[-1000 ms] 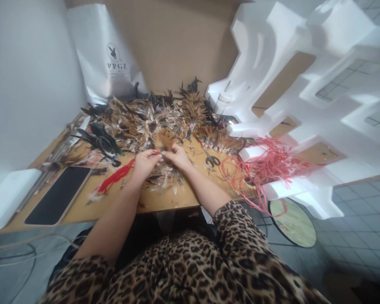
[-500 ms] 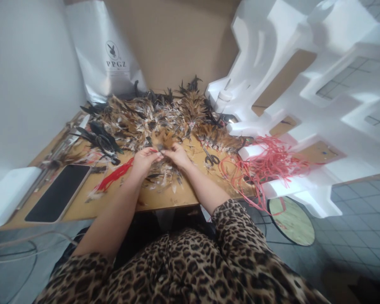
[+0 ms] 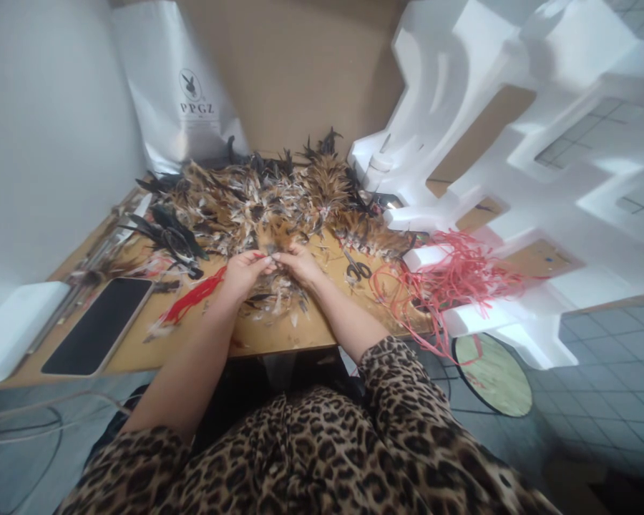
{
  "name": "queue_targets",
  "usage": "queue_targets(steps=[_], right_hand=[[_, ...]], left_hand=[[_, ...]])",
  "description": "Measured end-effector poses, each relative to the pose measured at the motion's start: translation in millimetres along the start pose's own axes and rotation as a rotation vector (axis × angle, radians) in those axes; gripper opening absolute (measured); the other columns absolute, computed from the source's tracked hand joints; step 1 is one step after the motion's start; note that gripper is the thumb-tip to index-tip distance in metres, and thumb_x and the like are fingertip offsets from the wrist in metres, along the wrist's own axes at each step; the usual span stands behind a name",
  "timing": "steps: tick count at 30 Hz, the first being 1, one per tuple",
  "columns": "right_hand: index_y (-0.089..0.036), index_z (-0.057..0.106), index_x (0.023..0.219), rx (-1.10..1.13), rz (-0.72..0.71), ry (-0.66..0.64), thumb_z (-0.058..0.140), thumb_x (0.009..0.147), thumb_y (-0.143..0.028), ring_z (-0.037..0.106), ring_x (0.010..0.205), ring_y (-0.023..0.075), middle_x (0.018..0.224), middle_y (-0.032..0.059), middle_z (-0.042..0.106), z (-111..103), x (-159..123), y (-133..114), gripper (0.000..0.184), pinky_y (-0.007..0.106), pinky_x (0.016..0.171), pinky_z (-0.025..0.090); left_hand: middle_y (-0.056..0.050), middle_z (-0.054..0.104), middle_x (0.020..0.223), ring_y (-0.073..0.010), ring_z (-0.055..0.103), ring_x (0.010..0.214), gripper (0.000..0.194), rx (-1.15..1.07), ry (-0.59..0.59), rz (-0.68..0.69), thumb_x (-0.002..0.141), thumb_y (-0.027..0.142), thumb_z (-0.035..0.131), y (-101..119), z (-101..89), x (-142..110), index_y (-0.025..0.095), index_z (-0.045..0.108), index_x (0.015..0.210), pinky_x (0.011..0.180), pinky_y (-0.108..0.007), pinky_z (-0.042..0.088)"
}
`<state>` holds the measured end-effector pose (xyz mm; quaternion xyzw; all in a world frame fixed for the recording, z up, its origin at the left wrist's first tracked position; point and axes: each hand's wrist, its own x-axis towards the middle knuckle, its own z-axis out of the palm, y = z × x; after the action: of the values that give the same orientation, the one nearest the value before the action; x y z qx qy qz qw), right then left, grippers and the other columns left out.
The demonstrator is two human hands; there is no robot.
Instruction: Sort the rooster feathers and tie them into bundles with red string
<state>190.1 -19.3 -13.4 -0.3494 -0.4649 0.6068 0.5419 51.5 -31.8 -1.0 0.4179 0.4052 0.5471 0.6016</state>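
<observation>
My left hand [image 3: 243, 274] and my right hand [image 3: 300, 263] meet fingertip to fingertip over the wooden table [image 3: 279, 332]. Together they pinch a small bunch of brown feathers [image 3: 273, 238], whose tips fan upward from my fingers. Both hands are closed on it. Behind the bunch lies a wide heap of brown, black and white feathers [image 3: 257, 197]. Loose feather scraps [image 3: 279, 299] lie under my wrists. A red strand [image 3: 196, 302] lies on the table just left of my left wrist.
Black scissors [image 3: 358, 267] lie right of my right hand. A tangle of red strings [image 3: 451, 275] spreads at the table's right end, under white foam packing [image 3: 515, 143]. A dark phone [image 3: 101, 327] and a white slab [image 3: 11, 330] sit at left; a silver bag [image 3: 177, 93] stands behind.
My hands have stayed together on the feather bunch, shifting only slightly. The view has barely moved.
</observation>
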Motion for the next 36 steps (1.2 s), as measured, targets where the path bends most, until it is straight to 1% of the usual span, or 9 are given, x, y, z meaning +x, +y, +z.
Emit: queue_targets(steps=[7,14,16,19,23,27,31,34,36], right_hand=[[-0.015,0.057,0.07,-0.025,-0.025,0.047,0.076,0.057,-0.034,0.046,0.05,0.0052,0.057,-0.0056,0.056,8.1,-4.9,-7.4,0.03,0.019,0.051,0.034],[-0.014,0.059,0.067,0.107,0.007,-0.012,0.077,0.057,-0.03,0.044,0.048,0.0043,0.055,-0.0053,0.057,4.8,0.4,-3.5,0.026,0.019,0.051,0.033],[-0.014,0.058,0.067,0.108,0.005,-0.003,0.076,0.057,-0.03,0.044,0.047,0.0043,0.054,-0.0052,0.056,4.7,0.7,-1.6,0.026,0.019,0.051,0.033],[-0.014,0.058,0.067,0.062,-0.005,0.049,0.075,0.058,-0.03,0.045,0.047,0.0046,0.053,-0.0053,0.056,6.6,-1.0,-0.7,0.025,0.019,0.05,0.033],[-0.016,0.056,0.068,0.034,-0.028,0.111,0.073,0.06,-0.031,0.046,0.046,0.0046,0.055,-0.0059,0.056,8.6,-1.8,-6.0,0.025,0.018,0.048,0.035],[-0.017,0.052,0.07,0.186,-0.069,0.266,0.069,0.063,-0.031,0.041,0.043,0.0033,0.053,-0.0072,0.051,-0.7,2.5,-20.4,0.023,0.017,0.043,0.032],[-0.018,0.049,0.071,0.332,-0.039,0.407,0.066,0.064,-0.028,0.039,0.042,0.0026,0.053,-0.0081,0.049,-17.7,6.6,-31.7,0.021,0.015,0.04,0.028],[-0.018,0.049,0.072,0.307,0.002,0.427,0.066,0.063,-0.029,0.039,0.042,0.0028,0.055,-0.0078,0.05,-22.2,7.6,-29.8,0.022,0.015,0.039,0.027],[-0.017,0.053,0.074,0.212,0.009,0.368,0.068,0.062,-0.031,0.041,0.043,0.0029,0.058,-0.0068,0.053,-18.2,6.7,-24.9,0.024,0.016,0.04,0.027]], left_hand=[[-0.002,0.064,0.053,-0.012,0.061,0.049,0.029,0.081,0.033,0.052,0.052,0.025,0.076,-2.2,1.2,0.8,0.012,0.058,0.07,0.054,-0.023,0.049],[-0.002,0.064,0.056,-0.0099,0.059,0.049,0.034,-0.018,0.019,0.005,0.048,0.027,0.079,0.0,2.1,-0.9,0.012,0.057,0.069,0.054,-0.021,0.047],[-0.002,0.064,0.055,-0.0095,0.059,0.048,0.034,-0.027,0.021,-0.012,0.047,0.027,0.079,0.1,1.6,-0.2,0.012,0.057,0.069,0.053,-0.021,0.047],[-0.002,0.064,0.055,-0.0096,0.059,0.048,0.034,-0.012,0.026,-0.003,0.047,0.026,0.078,0.1,1.6,0.2,0.012,0.058,0.07,0.052,-0.021,0.047],[-0.001,0.063,0.053,-0.0104,0.058,0.047,0.033,0.079,0.034,0.022,0.048,0.027,0.078,0.5,3.9,-2.3,0.012,0.058,0.07,0.051,-0.022,0.047],[-0.001,0.063,0.054,-0.011,0.059,0.047,0.031,0.106,0.04,0.025,0.051,0.028,0.077,1.6,5.0,-3.9,0.013,0.057,0.07,0.052,-0.023,0.048],[-0.001,0.063,0.053,-0.0108,0.059,0.048,0.03,0.036,0.071,0.013,0.051,0.026,0.076,3.5,2.6,-1.5,0.013,0.056,0.069,0.052,-0.021,0.047],[-0.001,0.063,0.054,-0.0107,0.06,0.05,0.03,0.007,0.085,0.0,0.05,0.025,0.076,4.3,1.2,0.4,0.013,0.056,0.069,0.052,-0.02,0.047],[-0.001,0.063,0.055,-0.0106,0.06,0.05,0.03,-0.002,0.093,-0.001,0.05,0.024,0.076,4.0,0.7,1.1,0.013,0.056,0.069,0.052,-0.02,0.047]])
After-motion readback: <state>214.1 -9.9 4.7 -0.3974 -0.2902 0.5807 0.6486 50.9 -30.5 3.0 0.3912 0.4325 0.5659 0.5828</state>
